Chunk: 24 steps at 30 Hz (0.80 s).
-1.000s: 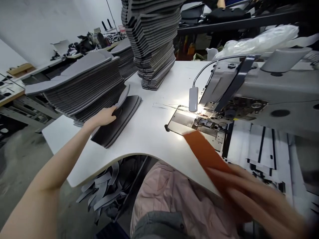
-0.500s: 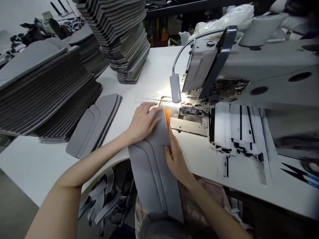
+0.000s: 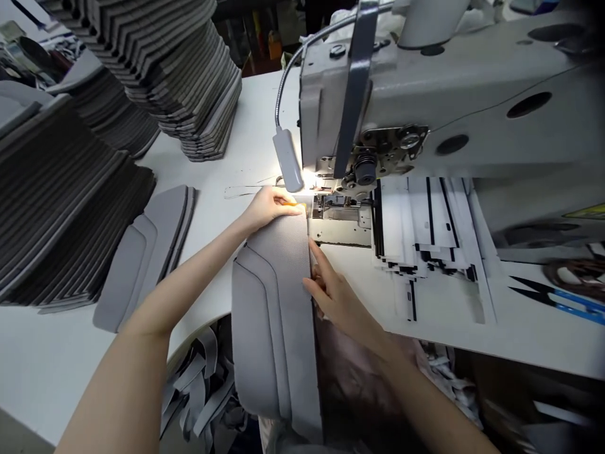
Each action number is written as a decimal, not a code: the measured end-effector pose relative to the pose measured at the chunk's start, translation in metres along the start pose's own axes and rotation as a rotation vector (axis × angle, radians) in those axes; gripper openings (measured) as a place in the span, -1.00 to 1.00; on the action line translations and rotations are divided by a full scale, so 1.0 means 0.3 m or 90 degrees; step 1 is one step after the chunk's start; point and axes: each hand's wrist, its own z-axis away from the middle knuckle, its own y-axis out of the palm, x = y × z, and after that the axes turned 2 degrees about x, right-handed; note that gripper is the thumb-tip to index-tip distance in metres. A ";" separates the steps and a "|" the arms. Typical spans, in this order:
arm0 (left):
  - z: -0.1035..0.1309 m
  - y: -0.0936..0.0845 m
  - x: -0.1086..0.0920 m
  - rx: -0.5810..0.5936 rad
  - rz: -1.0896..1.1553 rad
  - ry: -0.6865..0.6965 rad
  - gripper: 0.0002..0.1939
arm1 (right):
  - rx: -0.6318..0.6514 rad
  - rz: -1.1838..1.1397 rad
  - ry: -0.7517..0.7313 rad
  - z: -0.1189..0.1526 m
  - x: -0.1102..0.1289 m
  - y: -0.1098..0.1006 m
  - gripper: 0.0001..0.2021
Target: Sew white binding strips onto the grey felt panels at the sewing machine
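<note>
A grey padded fabric panel (image 3: 288, 284) with curved stitched seams lies over the table's front edge, its lower end hanging toward my lap. My left hand (image 3: 269, 211) pinches the panel's far end, fingers on top, where a small orange tab (image 3: 301, 206) partly shows. At the panel's right edge is my right hand (image 3: 331, 287), thumb on the upper face, index finger stretched along the edge, other fingers curled and partly hidden. Just beyond the panel's far right corner is the needle area of a sewing machine (image 3: 340, 205), lit by a small lamp (image 3: 288, 161).
Tall stacks of grey panels (image 3: 189, 88) stand at the back left, with more panels (image 3: 142, 252) on the white table (image 3: 212, 189). White strips with black bars (image 3: 416, 227) lie right of the needle area, and blue-handled scissors (image 3: 558, 299) farther right. Grey scraps (image 3: 203, 372) hang below.
My left hand has closed over the panel's far end, covering most of the orange tab. My right hand sits slightly lower along the edge. The whole view has shifted right.
</note>
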 end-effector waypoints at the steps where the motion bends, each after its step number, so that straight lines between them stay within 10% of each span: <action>1: -0.011 0.016 0.014 -0.009 -0.041 0.021 -0.70 | -0.003 0.006 0.003 -0.004 -0.004 0.002 -0.30; 24: -0.078 0.048 0.038 0.045 -0.112 0.055 -0.61 | -0.080 0.177 -0.073 -0.037 -0.046 0.026 -0.47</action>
